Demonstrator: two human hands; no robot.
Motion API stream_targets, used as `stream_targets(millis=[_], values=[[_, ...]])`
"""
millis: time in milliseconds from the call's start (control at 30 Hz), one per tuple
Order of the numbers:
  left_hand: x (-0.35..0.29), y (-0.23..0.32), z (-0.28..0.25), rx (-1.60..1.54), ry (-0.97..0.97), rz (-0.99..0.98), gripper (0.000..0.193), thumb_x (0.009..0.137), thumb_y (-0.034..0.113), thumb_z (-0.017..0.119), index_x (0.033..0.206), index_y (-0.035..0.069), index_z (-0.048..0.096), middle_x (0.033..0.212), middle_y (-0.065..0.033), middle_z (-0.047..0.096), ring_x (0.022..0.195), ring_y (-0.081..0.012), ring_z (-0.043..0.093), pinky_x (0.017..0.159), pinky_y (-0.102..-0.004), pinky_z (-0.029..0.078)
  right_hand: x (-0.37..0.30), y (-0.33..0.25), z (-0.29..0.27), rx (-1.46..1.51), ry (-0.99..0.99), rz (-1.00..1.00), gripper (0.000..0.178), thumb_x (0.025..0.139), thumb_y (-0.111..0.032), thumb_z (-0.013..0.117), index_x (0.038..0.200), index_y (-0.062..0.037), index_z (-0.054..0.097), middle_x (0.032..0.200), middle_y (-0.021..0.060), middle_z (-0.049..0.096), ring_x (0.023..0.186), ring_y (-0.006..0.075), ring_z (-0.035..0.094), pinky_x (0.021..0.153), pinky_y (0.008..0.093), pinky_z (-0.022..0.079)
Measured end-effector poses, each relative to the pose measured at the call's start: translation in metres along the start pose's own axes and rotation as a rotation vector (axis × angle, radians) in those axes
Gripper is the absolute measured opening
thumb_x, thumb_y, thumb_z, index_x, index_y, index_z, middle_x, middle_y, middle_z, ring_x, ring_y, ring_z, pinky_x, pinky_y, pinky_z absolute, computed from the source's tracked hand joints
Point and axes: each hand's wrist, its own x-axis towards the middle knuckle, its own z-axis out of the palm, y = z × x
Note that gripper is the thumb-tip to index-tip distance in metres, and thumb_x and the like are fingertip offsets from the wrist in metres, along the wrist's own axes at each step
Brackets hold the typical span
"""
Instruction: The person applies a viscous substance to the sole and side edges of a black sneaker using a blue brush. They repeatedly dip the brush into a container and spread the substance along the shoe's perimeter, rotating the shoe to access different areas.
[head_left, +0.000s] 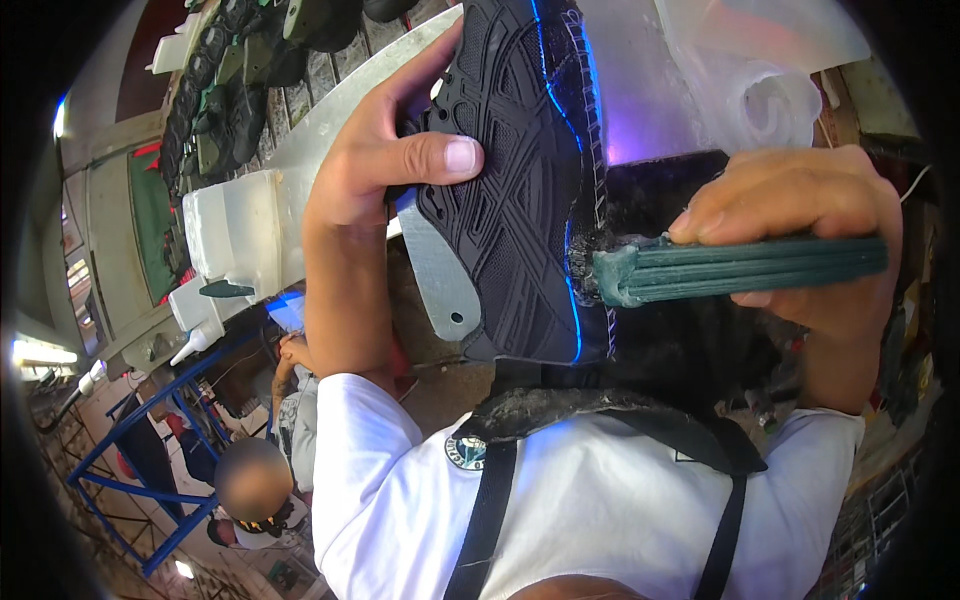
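My left hand (385, 155) grips a black shoe upper (510, 200) by its collar side, thumb pressed on the patterned flank. Stitching runs along the upper's right edge, and thin blue glowing lines lie beside it. A grey flat piece with a small hole (440, 275) sticks out of the upper's opening. Closed around a green-handled brush (740, 270), my right hand (810, 215) has its fingers above the handle and its thumb partly hidden. The brush's short dark bristles touch the stitched edge near the upper's lower end.
At the upper left, several dark shoe parts (225, 110) lie on a slatted surface. A translucent white container (235, 225) and a white nozzle bottle (195, 320) stand left of my arm. Clear plastic (780, 110) sits at the upper right. Another person (290, 410) is at the lower left.
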Motion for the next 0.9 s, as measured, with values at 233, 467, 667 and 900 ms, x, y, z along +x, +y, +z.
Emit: stream_targets(millis=[233,467,667,900], values=[[-0.004,-0.004,0.007,-0.070,0.043,-0.012,0.099,0.062,0.029,0.074,0.145,-0.012,0.036,0.130,-0.0224,0.058,0.114,-0.0277,0.063,0.103,-0.0325,0.046,0.006,-0.006,-0.005,0.069,-0.078,0.072,0.031,0.079,-0.019,0.079,0.098,0.0026,0.069,0.087,0.0181,0.072,0.081,0.0298,0.074,0.073,0.0365,0.061],[-0.012,-0.007,0.003,-0.317,-0.034,-0.047,0.081,0.075,0.017,0.070,0.146,-0.008,0.038,0.124,-0.0194,0.063,0.110,-0.0260,0.066,0.101,-0.0331,0.049,0.020,-0.034,-0.013,-0.073,-0.165,0.124,0.030,0.080,-0.021,0.078,0.096,0.0021,0.068,0.088,0.0175,0.072,0.081,0.0302,0.074,0.072,0.0361,0.060],[-0.015,-0.005,0.005,-0.423,0.047,-0.135,0.070,0.081,0.015,0.066,0.142,-0.009,0.041,0.124,-0.0199,0.063,0.109,-0.0270,0.066,0.099,-0.0345,0.051,0.028,-0.058,-0.031,-0.370,-0.328,0.043,0.029,0.084,-0.024,0.074,0.099,0.0002,0.067,0.093,0.0163,0.072,0.084,0.0286,0.073,0.073,0.0359,0.058],[-0.022,-0.010,0.011,-0.750,0.142,-0.206,0.046,0.089,0.018,0.061,0.127,-0.007,0.055,0.115,-0.0203,0.068,0.099,-0.0291,0.070,0.091,-0.0386,0.057,0.047,-0.084,-0.044,-0.619,-0.437,-0.037,0.019,0.091,-0.018,0.067,0.100,-0.0014,0.067,0.102,0.0160,0.071,0.093,0.0283,0.072,0.080,0.0349,0.057]])
